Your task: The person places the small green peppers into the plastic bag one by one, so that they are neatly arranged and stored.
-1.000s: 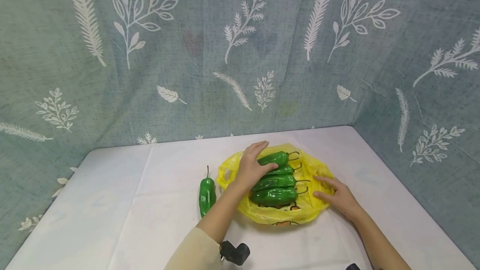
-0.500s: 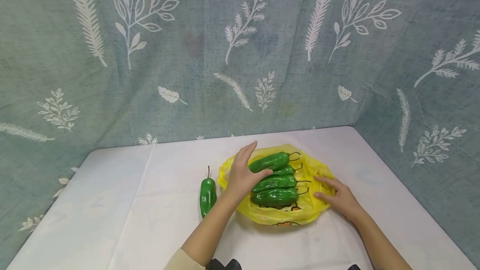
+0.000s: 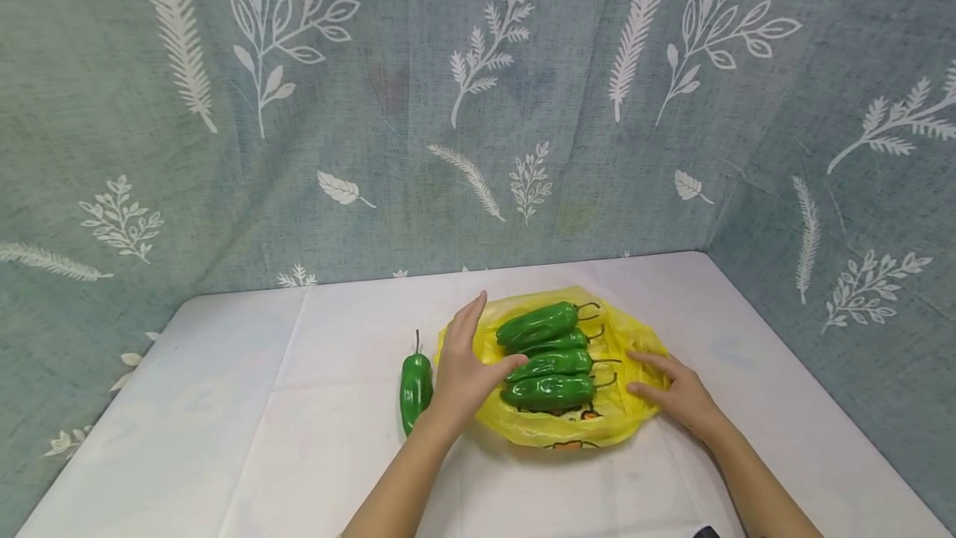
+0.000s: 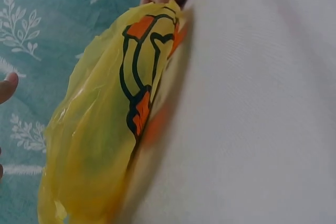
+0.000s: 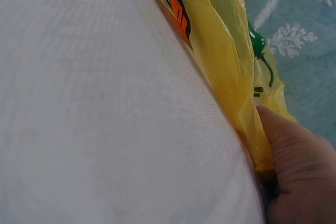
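Several glossy green peppers point(image 3: 553, 361) lie side by side on the yellow plastic bag point(image 3: 571, 432), stems to the right. My left hand point(image 3: 466, 376) is over the bag's left side, fingers straight and thumb spread, holding nothing. Its thumb overlaps the ends of the peppers in the head view. In the left wrist view only a fingertip point(image 4: 8, 88) and bits of other fingers show. My right hand point(image 3: 683, 401) holds the bag's right edge, fingers over the crumpled plastic. The right wrist view shows its thumb point(image 5: 286, 132) against the yellow film; its other fingers are hidden there.
A single green pepper point(image 3: 416, 393) lies on the white tablecloth point(image 3: 314, 405) left of the bag, its stem pointing away from me. A blue-green cloth point(image 3: 418, 189) with white leaf prints hangs behind the table and along its right side.
My left hand has drawn back leftward and toward me, off the farthest pepper, which now shows whole on the bag. The right hand stays at the bag's edge.
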`<state>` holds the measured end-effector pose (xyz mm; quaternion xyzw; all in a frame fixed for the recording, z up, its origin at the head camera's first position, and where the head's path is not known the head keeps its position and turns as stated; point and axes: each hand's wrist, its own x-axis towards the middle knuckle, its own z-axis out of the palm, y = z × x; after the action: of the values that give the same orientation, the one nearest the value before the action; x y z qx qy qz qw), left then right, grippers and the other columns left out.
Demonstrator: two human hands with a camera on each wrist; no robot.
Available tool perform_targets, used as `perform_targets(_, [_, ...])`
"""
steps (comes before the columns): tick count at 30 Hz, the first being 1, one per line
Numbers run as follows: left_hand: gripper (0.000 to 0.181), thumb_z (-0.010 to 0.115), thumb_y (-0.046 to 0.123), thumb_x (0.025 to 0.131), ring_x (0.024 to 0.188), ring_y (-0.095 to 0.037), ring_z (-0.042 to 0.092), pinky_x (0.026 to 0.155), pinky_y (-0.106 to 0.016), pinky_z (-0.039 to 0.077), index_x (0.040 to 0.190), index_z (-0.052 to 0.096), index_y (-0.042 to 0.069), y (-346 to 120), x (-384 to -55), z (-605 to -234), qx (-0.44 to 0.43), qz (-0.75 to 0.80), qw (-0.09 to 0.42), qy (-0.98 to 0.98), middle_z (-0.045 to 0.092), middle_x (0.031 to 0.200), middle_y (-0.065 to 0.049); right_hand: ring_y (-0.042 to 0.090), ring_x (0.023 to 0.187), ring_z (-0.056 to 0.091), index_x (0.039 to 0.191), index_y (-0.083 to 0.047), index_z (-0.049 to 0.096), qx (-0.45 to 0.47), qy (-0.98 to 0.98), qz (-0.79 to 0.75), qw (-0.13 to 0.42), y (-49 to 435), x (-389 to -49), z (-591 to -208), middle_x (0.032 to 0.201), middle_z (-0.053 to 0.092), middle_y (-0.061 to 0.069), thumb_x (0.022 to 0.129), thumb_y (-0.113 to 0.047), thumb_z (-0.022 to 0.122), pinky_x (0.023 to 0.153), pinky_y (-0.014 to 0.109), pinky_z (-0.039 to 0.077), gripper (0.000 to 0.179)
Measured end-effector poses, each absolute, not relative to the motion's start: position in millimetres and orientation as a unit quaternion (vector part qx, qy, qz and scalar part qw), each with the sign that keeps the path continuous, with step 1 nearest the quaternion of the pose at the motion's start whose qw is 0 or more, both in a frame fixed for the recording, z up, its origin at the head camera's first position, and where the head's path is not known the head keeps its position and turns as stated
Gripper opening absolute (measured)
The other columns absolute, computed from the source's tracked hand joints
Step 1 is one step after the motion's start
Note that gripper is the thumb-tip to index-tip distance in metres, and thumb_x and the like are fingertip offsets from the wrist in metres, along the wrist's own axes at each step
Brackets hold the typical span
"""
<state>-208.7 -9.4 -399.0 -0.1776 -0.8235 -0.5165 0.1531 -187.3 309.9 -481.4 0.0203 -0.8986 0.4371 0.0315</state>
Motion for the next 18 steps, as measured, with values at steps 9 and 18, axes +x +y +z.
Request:
perform_targets(9, [0.097, 0.087, 0.023, 0.066, 0.130, -0.032, 0.040, 0.105, -0.051, 0.037, 0.147, 0.033, 0.015, -25.7, -193.4, -406.8, -0.125, -0.523, 0.160, -0.828, 0.040, 0.145, -0.010, 0.044, 0.136, 0.025, 0.135, -0.008, 0.052, 0.016, -0.901, 0.433, 0.025, 308.8, -188.2, -479.5, 0.143, 0.041, 0.021, 0.085, -0.038, 0.069, 0.109, 0.063, 0.018, 0.061])
perform_targets(18, [0.100, 0.086, 0.022, 0.068, 0.138, -0.034, 0.027, 0.111, -0.054, 0.027, 0.149, 0.028, 0.011, -40.3, -185.5, -419.2, -0.075, -0.514, 0.171, -0.837, 0.033, 0.148, -0.014, 0.043, 0.137, 0.025, 0.135, -0.009, 0.052, 0.006, -0.899, 0.438, 0.020, 308.4, -187.4, -482.1, 0.143, 0.041, 0.020, 0.084, -0.039, 0.070, 0.109, 0.063, 0.019, 0.062])
